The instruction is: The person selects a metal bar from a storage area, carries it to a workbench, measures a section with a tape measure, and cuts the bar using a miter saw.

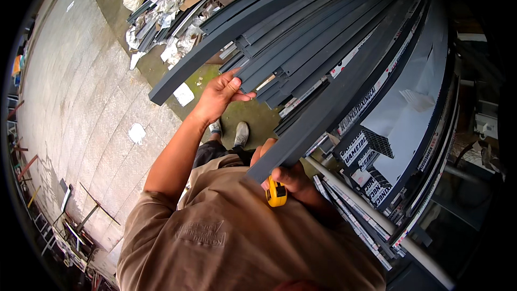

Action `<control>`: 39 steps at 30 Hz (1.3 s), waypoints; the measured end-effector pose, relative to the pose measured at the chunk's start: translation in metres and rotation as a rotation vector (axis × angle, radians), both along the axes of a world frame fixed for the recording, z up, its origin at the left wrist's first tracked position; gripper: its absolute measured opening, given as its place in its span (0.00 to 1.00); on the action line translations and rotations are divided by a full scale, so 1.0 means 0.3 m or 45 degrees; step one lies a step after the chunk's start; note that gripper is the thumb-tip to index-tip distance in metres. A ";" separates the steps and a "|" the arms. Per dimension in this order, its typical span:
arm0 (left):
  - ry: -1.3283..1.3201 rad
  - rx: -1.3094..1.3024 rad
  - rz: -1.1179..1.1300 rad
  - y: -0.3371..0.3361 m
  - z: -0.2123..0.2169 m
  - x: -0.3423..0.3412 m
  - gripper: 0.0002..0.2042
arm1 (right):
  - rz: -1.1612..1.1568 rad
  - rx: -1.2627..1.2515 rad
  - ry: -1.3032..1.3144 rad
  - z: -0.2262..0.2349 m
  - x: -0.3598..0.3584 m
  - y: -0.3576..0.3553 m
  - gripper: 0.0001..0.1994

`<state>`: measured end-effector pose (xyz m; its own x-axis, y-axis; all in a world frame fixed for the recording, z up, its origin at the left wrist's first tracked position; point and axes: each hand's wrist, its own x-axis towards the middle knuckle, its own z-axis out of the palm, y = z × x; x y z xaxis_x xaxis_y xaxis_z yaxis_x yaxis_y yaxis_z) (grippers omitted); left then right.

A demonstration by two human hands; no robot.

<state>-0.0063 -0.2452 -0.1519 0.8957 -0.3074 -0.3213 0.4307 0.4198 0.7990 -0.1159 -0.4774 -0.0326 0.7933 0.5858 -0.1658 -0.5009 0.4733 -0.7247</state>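
Note:
My left hand (218,96) is closed on the end of a dark grey metal profile (269,68) in the stack, thumb on top and fingers beneath. My right hand (291,177) is closed on a yellow tape measure (277,194), just below the near end of a long grey bar (301,140). That bar passes between its thumb and fingers; whether the hand also grips it I cannot tell. Another long grey bar (199,51) sticks out past the stack to the left of my left hand. No drawn-out tape blade can be made out.
Scrap profiles and crumpled wrapping (167,27) lie on the floor at the far left. Wrapped profiles with printed film (371,167) fill the rack on the right, over a pale round pipe (355,196). A paved floor (102,102) stretches left, with metal pieces (72,231) along its edge.

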 end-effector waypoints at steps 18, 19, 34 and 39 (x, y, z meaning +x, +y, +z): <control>-0.015 0.117 -0.201 0.125 0.052 -0.200 0.29 | 0.160 0.112 0.064 0.040 -0.005 0.001 0.30; -0.037 0.075 -0.247 0.132 0.085 -0.227 0.30 | 0.204 0.092 -0.025 0.029 -0.016 0.013 0.31; -0.093 0.257 0.010 0.296 0.374 -0.662 0.30 | 0.595 -0.337 0.233 -0.163 -0.067 0.283 0.13; -0.001 0.463 0.007 0.332 0.320 -0.713 0.29 | 0.661 -0.447 0.326 -0.211 -0.073 0.277 0.18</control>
<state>-0.2203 -0.1456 -0.0560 0.8974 -0.1682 -0.4080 0.4284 0.1102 0.8969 -0.1378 -0.3943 -0.0957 0.3340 0.7573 -0.5612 -0.7761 -0.1170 -0.6197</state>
